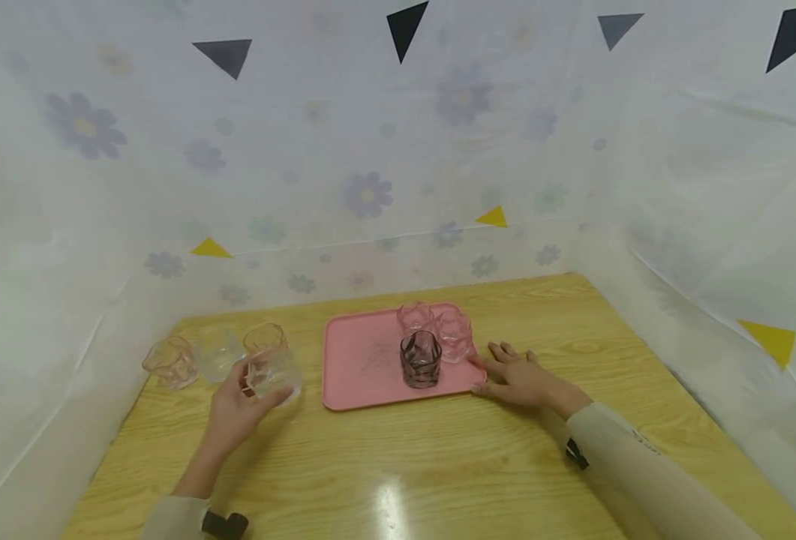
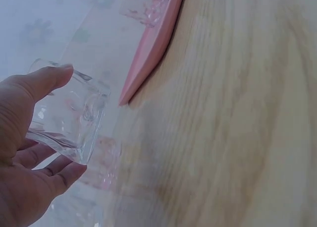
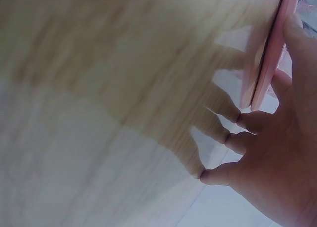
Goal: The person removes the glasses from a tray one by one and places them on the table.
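Note:
My left hand (image 1: 235, 411) grips a clear glass (image 2: 69, 110), thumb on one side and fingers on the other, over the table left of the pink tray (image 1: 364, 390). Behind that glass stands a pinkish glass (image 1: 265, 335); another clear glass (image 1: 218, 356) and a second pinkish glass (image 1: 172, 363) are farther left. On the tray's right half sit a dark grey glass (image 1: 421, 361) and two glasses that look pink, one at the back (image 1: 414, 318) and one on the right (image 1: 455, 337). My right hand (image 1: 521, 379) touches the tray's right edge, its fingers spread and fingertips on the wood.
The wooden table (image 1: 398, 450) fills the lower view. White flower-printed sheeting (image 1: 370, 150) hangs behind it and at both sides, with black, grey and yellow triangles stuck on it.

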`<move>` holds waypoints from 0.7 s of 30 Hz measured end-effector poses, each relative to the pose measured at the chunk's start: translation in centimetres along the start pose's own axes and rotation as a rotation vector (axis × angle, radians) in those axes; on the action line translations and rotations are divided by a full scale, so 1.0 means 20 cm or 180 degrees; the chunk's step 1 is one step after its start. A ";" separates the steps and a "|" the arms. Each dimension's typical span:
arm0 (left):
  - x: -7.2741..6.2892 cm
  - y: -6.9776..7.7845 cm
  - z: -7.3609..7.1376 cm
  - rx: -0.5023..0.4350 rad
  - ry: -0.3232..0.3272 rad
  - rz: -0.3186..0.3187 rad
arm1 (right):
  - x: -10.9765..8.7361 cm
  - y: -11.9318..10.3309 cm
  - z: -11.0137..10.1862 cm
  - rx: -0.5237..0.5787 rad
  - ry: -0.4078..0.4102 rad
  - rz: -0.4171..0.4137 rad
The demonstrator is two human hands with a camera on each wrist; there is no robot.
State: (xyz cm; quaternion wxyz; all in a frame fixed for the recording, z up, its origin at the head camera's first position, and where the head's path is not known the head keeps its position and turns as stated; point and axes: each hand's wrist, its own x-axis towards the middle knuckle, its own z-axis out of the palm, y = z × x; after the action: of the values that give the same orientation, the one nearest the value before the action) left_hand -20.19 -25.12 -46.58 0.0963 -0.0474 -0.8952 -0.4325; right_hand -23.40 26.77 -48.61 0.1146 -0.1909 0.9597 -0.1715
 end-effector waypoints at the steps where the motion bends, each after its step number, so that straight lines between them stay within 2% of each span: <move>1: -0.01 -0.01 -0.02 0.0023 0.0006 -0.0031 | 0.00 0.00 0.00 0.0002 -0.0002 0.0003; 7: -0.08 -0.07 -0.12 0.0098 0.0048 -0.0166 | 0.00 0.00 0.00 0.0008 0.0001 -0.0004; 21: -0.14 -0.21 -0.30 0.0272 0.0529 -0.0526 | 0.00 -0.01 -0.01 -0.0029 0.0005 -0.0018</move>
State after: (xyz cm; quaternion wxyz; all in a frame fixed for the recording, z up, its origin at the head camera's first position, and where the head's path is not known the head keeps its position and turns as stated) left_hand -17.35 -32.36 -46.71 0.1361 0.0666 -0.9026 -0.4029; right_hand -23.38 26.68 -48.28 0.1125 -0.1940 0.9600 -0.1675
